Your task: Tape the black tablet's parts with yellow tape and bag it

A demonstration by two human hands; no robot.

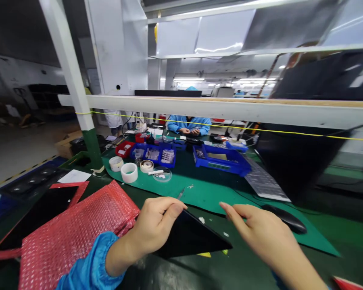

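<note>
Black tablet (189,237) sits under my left hand (157,227), pinching tweezers (180,194); right hand (254,231) hovers open; steady placement seems needed.

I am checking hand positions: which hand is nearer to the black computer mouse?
Right. The right hand lies just left of the black computer mouse, almost touching it. The left hand is farther left, gripping the black panel.

My left hand (157,225) covers one corner of the dark panel (193,237), and the thin tool (180,194) I pinch shows only its tip. My right hand (254,233) runs off the bottom edge. The seated person (189,125) opposite is hidden above the shoulders by the shelf rail (230,108). Contents of the blue trays (218,159) are too small to tell.
</note>
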